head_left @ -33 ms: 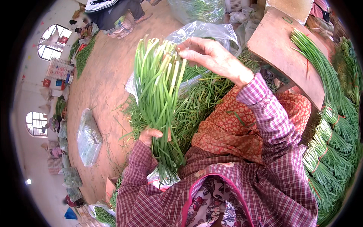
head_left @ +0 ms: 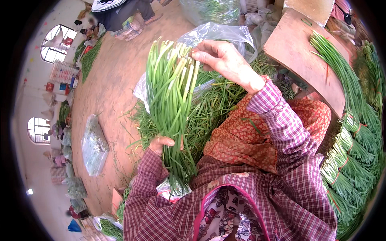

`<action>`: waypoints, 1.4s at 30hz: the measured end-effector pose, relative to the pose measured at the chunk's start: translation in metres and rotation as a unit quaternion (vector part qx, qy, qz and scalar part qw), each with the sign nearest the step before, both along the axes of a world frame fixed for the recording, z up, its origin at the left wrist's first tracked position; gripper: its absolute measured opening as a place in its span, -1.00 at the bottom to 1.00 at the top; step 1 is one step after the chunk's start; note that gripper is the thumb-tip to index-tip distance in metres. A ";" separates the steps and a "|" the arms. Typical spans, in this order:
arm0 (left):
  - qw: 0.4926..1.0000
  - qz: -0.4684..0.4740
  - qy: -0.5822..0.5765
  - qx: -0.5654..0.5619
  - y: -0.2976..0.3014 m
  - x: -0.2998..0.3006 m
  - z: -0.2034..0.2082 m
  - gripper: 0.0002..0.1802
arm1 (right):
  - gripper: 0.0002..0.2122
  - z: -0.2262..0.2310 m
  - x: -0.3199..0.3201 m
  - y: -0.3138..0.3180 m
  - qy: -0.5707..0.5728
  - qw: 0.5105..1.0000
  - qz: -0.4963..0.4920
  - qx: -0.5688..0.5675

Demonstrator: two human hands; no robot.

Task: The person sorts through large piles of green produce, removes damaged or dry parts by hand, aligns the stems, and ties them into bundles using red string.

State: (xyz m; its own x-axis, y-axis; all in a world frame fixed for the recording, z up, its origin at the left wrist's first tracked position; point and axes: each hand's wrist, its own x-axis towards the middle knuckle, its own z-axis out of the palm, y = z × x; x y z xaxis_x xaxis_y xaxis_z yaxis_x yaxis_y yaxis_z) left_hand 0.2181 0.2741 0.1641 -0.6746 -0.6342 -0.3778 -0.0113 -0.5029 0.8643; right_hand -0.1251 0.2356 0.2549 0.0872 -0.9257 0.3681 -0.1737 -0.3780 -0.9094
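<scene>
A thick bunch of green chives (head_left: pixel 171 92) stands nearly upright in front of me, pale cut ends up and leaf tips hanging down. My left hand (head_left: pixel 163 144) is closed round its lower part, thumb across the front; the leaves hide most of its fingers. At the bunch's upper right edge, my right hand (head_left: pixel 219 58) pinches with thumb and forefinger at the pale stalk ends. Exactly how many stalks it grips cannot be made out. Beneath the bunch, loose chive leaves (head_left: pixel 219 106) lie heaped before my lap, beside a clear plastic bag (head_left: pixel 237 36).
To the right stands a board (head_left: pixel 297 52) with loose chives (head_left: pixel 331 54) and red ties. Banded chive bundles (head_left: pixel 358 160) are stacked along the right side. A filled plastic bag (head_left: pixel 95 146) lies on the floor at left. Another person (head_left: pixel 124 18) is at the far left.
The bunch's top has shifted slightly to the right. My right hand has drawn in a little, its wrist and sleeve moving slightly left; both hands stay on the chives.
</scene>
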 end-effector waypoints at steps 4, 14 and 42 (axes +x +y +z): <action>0.999 0.012 -0.040 0.007 0.006 -0.001 0.001 -0.19 | -0.78 -0.017 -0.026 -0.022 0.134 0.947 -0.252 -0.151; 0.993 0.055 -0.099 0.036 0.010 0.005 0.002 -0.38 | -0.72 0.023 0.001 0.023 0.209 0.932 -0.173 -0.241; 0.992 0.085 -0.092 0.008 0.014 -0.024 0.021 -0.46 | -0.80 0.015 0.032 0.006 0.171 0.906 -0.228 -0.313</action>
State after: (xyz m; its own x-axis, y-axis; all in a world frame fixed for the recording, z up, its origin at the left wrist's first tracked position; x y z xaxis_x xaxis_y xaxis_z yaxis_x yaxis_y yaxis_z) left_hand 0.1943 0.2883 0.1850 -0.4776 -0.7255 -0.4955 -0.0816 -0.5249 0.8472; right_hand -0.0933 0.2415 0.2702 -0.0432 -0.5135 0.8570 -0.6723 -0.6196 -0.4051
